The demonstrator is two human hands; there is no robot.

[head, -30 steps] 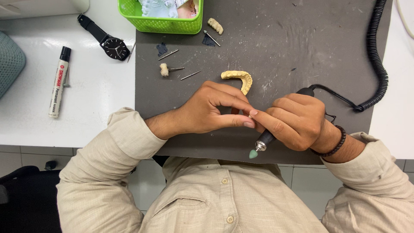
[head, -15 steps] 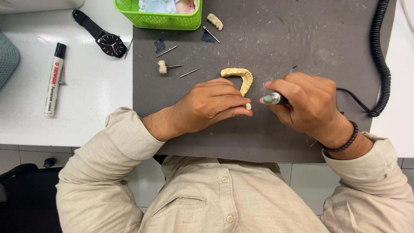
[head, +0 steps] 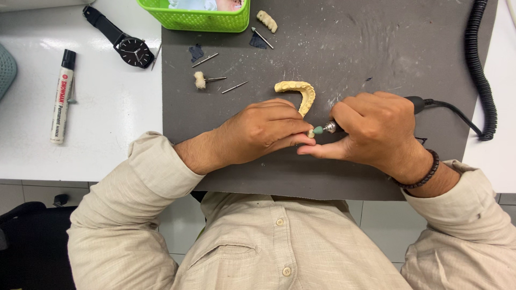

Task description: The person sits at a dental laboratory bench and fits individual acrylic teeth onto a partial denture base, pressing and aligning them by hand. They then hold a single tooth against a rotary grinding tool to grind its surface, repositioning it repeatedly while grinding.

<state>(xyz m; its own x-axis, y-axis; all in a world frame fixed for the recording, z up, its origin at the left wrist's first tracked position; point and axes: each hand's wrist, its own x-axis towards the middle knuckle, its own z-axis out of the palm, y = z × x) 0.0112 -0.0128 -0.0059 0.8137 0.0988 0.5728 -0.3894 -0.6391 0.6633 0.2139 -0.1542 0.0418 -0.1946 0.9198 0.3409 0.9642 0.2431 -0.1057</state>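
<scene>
My left hand pinches a small cream tooth piece between its fingertips over the grey mat. My right hand grips a rotary handpiece whose green polishing tip touches that piece. A cream dental arch model lies on the mat just beyond my left fingers. The handpiece's black cord runs off to the right.
Several loose burs and a small buff wheel lie on the mat's upper left. A green basket, a cast fragment, a black wristwatch, a marker pen and a coiled cable surround the work.
My right hand has turned the handpiece from pointing down toward me to pointing left, bringing its green tip against the piece in my left fingers. Both hands moved slightly away from my body.
</scene>
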